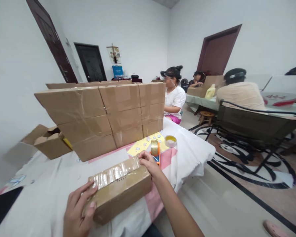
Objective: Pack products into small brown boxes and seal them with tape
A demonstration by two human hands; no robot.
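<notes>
A small cardboard box (120,191) lies on the cloth-covered table (46,184), with clear tape along its top. My left hand (77,210) is wrapped round the box's near left end, thumb on the front face. My right hand (148,163) pinches at the tape on the box's far right top corner. An orange tape dispenser (156,150) with a brown roll stands just behind my right hand.
A wall of stacked sealed cartons (106,115) stands across the table. An open carton (48,141) sits to the left, a loose tape roll (170,141) to the right. Three seated people (174,95) work beyond. A dark folding chair (254,126) stands on the right.
</notes>
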